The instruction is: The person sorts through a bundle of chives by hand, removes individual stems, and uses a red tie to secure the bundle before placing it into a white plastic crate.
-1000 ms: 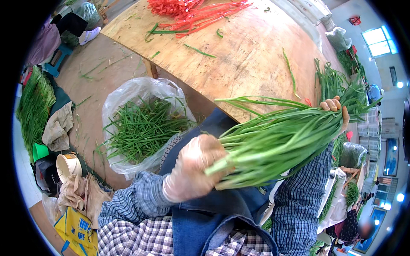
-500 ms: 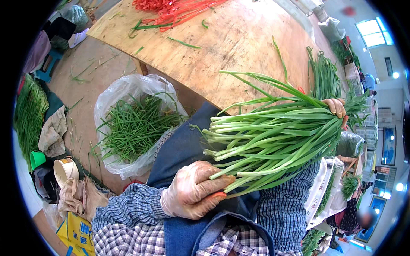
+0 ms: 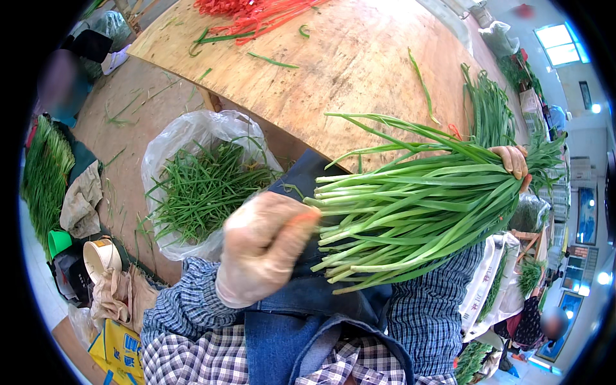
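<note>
A thick bunch of garlic chives [image 3: 410, 205] lies across the front of my body, pale cut ends to the left and green leaves to the right. My right hand [image 3: 511, 162] is closed around its leafy part, and the forearm passes beneath the bunch. My left hand [image 3: 266, 247], in a translucent glove, is closed in a pinch beside the pale ends. An orange patch shows at its fingertips. Motion smears this hand, and I cannot make out what is between its fingers. Left of the bunch, a clear plastic bag [image 3: 168, 138] holds loose green leaf scraps [image 3: 208, 192].
A wooden table [image 3: 333, 70] stands ahead, with red plastic strips [image 3: 234, 13] at its far side and more chives [image 3: 489, 106] at its right. Chives [image 3: 45, 179], a beige tub [image 3: 101, 256] and a yellow bag [image 3: 119, 350] lie at left. Other people are farther off.
My left hand has moved left and slightly up, away from the lower stalk ends it was touching. My right hand still grips the bunch, which has shifted slightly right.
</note>
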The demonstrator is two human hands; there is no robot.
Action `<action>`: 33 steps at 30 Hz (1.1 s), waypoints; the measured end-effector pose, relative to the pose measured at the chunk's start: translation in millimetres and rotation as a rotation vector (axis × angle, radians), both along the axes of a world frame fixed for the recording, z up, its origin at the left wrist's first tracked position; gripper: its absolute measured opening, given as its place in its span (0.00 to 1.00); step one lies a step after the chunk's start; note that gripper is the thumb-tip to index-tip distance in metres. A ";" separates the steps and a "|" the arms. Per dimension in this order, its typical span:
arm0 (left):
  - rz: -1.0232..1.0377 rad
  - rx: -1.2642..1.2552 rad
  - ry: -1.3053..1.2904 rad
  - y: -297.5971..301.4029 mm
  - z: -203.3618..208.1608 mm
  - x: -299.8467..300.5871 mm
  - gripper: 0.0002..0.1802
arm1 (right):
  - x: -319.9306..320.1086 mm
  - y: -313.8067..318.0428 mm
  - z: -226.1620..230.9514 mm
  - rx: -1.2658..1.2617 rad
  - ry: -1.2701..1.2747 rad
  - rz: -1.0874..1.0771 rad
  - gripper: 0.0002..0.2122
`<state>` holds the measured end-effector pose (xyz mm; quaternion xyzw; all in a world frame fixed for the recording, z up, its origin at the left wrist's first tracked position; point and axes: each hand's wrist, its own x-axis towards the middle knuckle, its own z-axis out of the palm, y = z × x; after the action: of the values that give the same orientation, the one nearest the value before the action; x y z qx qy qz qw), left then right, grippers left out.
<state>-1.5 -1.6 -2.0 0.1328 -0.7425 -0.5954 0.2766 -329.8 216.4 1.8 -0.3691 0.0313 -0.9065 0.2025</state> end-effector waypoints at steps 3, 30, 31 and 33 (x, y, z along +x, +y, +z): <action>-0.146 -0.225 -0.204 8.3 3.6 -9.1 0.07 | 3.1 -3.7 4.7 -0.006 0.022 0.009 0.16; 0.022 -0.232 -0.112 42.6 -27.8 -27.2 0.08 | 20.3 0.9 18.6 -0.044 0.034 -0.054 0.15; 0.040 -0.342 -0.074 41.2 -28.4 -26.3 0.08 | 17.3 4.0 16.3 -0.036 0.034 -0.057 0.15; 0.022 -0.368 -0.056 30.6 -33.1 -17.5 0.07 | 12.5 7.2 11.0 -0.030 0.028 -0.055 0.16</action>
<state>-19.0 29.0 -35.1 0.1048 -0.8449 -0.4425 0.2819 -317.3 223.6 12.8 -0.3837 0.0304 -0.9069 0.1716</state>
